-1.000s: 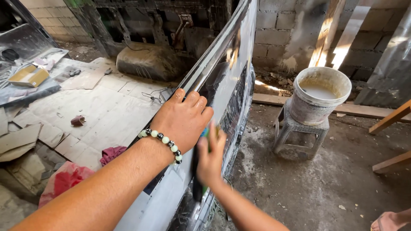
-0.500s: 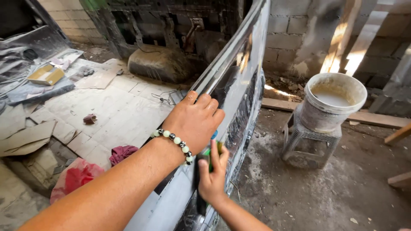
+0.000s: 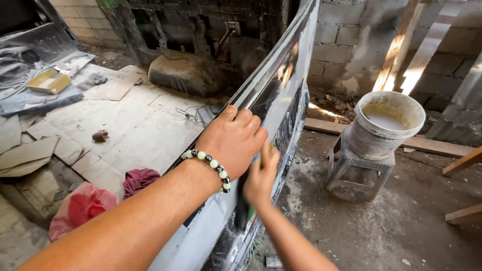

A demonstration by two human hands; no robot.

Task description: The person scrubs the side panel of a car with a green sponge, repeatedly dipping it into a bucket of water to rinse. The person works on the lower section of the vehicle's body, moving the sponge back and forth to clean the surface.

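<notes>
Metal panel (image 3: 281,95) stands on edge between floor and bucket (image 3: 384,125); my left hand (image 3: 233,140) presses flat atop it, my right hand (image 3: 261,178) pinches a green pad (image 3: 250,211); yellow box (image 3: 48,81) far left.

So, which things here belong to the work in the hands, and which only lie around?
In the work:
- left hand on the shiny metal panel
- right hand pressing a green pad on it

Lying around:
- white plastic bucket on grey stool
- red rags
- yellow box
</notes>
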